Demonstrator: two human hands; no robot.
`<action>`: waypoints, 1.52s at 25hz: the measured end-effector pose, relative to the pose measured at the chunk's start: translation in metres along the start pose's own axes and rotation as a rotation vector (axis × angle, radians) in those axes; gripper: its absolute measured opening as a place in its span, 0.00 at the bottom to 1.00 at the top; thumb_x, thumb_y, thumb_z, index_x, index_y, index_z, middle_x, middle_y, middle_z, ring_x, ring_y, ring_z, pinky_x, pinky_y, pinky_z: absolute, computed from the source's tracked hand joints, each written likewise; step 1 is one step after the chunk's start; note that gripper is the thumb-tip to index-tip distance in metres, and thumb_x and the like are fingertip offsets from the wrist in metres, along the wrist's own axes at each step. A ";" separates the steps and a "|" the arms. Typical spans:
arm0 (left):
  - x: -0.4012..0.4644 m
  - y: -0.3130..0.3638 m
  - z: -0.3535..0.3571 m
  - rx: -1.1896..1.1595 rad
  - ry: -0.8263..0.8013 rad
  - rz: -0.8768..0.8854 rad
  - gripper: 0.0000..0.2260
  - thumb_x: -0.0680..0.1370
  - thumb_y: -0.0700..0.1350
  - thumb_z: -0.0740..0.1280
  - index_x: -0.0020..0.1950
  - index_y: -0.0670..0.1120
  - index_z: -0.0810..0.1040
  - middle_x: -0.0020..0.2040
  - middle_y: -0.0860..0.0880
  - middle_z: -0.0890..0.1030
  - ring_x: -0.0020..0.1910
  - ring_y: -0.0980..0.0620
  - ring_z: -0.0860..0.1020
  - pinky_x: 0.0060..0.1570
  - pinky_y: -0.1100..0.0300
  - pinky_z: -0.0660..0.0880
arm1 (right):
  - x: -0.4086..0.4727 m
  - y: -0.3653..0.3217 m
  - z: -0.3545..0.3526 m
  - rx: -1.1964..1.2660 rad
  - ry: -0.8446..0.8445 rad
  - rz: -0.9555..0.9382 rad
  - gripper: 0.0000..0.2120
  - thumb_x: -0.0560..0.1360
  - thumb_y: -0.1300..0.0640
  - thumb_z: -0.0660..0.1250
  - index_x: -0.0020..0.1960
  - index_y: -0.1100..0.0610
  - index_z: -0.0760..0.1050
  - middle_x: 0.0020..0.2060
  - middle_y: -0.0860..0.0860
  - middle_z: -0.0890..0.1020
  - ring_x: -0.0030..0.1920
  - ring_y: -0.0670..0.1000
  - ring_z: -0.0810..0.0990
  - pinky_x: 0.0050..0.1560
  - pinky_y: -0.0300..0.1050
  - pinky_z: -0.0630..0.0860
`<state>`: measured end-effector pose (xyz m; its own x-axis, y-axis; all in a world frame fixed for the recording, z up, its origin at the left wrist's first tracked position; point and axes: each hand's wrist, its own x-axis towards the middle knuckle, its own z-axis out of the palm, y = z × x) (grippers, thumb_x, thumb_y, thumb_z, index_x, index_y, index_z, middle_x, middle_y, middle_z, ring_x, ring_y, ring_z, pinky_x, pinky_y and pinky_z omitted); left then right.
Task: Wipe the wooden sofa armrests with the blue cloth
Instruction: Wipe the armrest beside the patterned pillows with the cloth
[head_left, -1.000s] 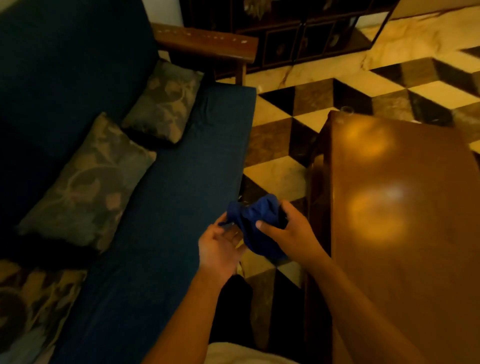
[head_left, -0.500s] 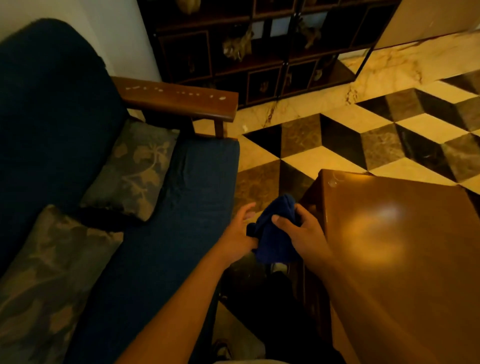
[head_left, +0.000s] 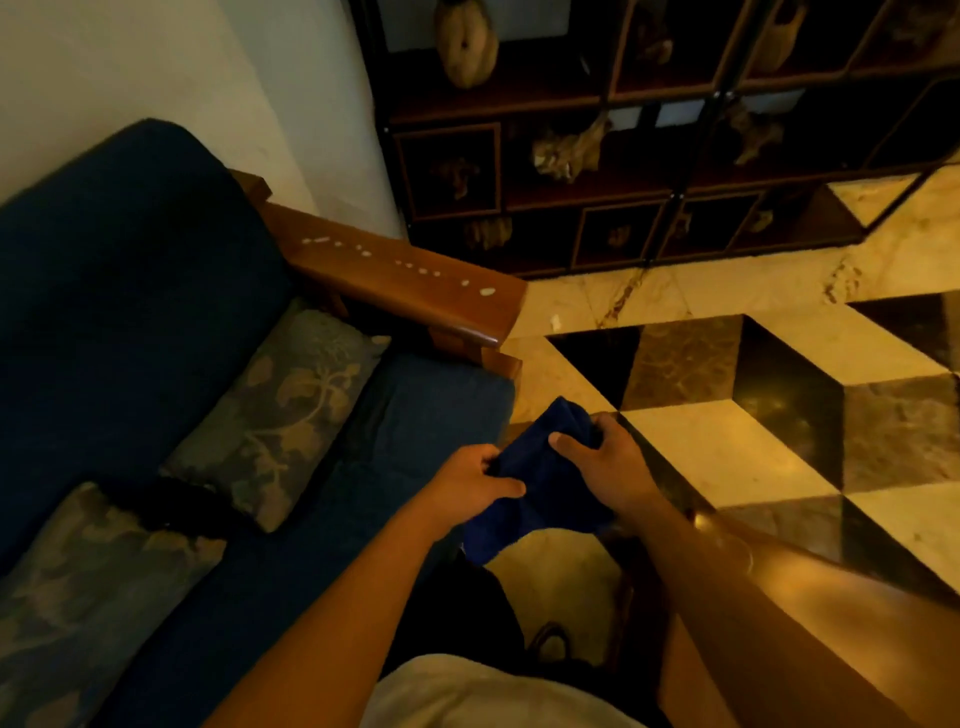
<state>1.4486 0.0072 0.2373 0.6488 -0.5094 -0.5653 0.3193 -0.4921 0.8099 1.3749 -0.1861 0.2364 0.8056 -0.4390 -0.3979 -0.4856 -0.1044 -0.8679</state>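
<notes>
Both hands held the bunched dark-blue cloth (head_left: 540, 499) in the air past the front edge of the blue sofa seat (head_left: 431, 410), well short of the armrest. The left hand (head_left: 467, 480) pinched its near fold; the right hand (head_left: 605, 457) curled over the top. The brown wooden armrest (head_left: 410, 288) carried pale specks (head_left: 487, 291) along its top. Folding the cloth into a flat pad first would likely let one stroke, back end to front corner, gather them.

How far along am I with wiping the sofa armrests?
Done: nothing wiped yet. The wooden armrest has a row of pale spots along its top. In hand: your left hand and right hand both grip the bunched blue cloth, held above the floor, apart from the armrest. Left: bring the cloth over and wipe this armrest. No other armrest is in view.
</notes>
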 end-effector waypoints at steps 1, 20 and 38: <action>0.017 0.004 -0.005 -0.041 0.039 -0.041 0.11 0.70 0.39 0.77 0.34 0.49 0.77 0.34 0.51 0.82 0.34 0.56 0.80 0.33 0.60 0.75 | 0.023 -0.004 0.000 -0.034 -0.019 0.005 0.16 0.75 0.49 0.76 0.52 0.57 0.73 0.45 0.52 0.82 0.46 0.50 0.83 0.40 0.44 0.79; 0.387 0.013 -0.088 -0.330 0.932 -0.344 0.19 0.73 0.45 0.77 0.59 0.48 0.73 0.54 0.52 0.72 0.49 0.57 0.74 0.44 0.73 0.70 | 0.440 -0.012 0.115 -0.984 -0.049 -0.410 0.36 0.80 0.37 0.64 0.79 0.58 0.63 0.79 0.63 0.61 0.80 0.66 0.57 0.80 0.62 0.52; 0.460 0.017 -0.181 -0.927 1.639 -0.684 0.09 0.82 0.58 0.58 0.50 0.57 0.74 0.46 0.57 0.78 0.40 0.64 0.78 0.35 0.68 0.70 | 0.649 -0.100 0.262 -0.312 -1.005 -0.171 0.36 0.79 0.48 0.71 0.81 0.54 0.59 0.77 0.52 0.69 0.76 0.51 0.70 0.76 0.57 0.68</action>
<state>1.8776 -0.1073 0.0193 0.0129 0.8419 -0.5394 0.5859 0.4308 0.6864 2.0354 -0.2267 -0.0126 0.7125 0.5257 -0.4648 -0.2907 -0.3818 -0.8774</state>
